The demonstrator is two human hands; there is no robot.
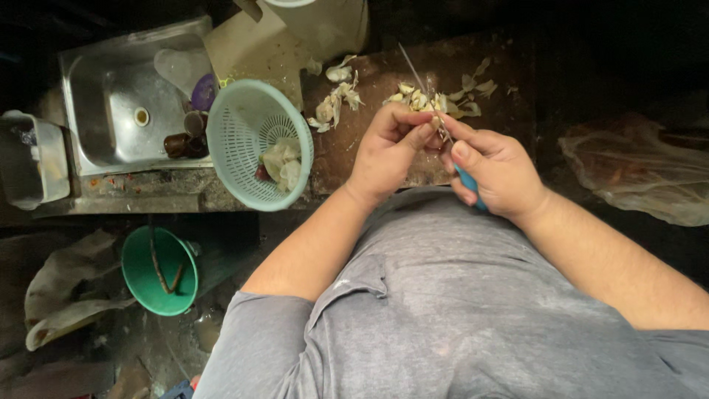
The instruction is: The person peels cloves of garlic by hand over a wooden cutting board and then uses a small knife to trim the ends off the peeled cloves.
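Left hand [384, 151] pinches garlic clove [436, 122]; right hand [496, 171] closed round blue-handled knife [443, 133], blade at clove. Peeled skins [436, 100] heaped beyond both hands; more garlic [281, 162] in basket [240, 118] left of left hand. Peeling partway.

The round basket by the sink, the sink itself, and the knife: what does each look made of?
Basket: looks like moulded plastic, matte pale green, with slotted walls. Sink: likely stainless steel, grey and dully reflective. Knife: thin, shiny blade, probably metal; blue handle in the right hand, seemingly plastic.
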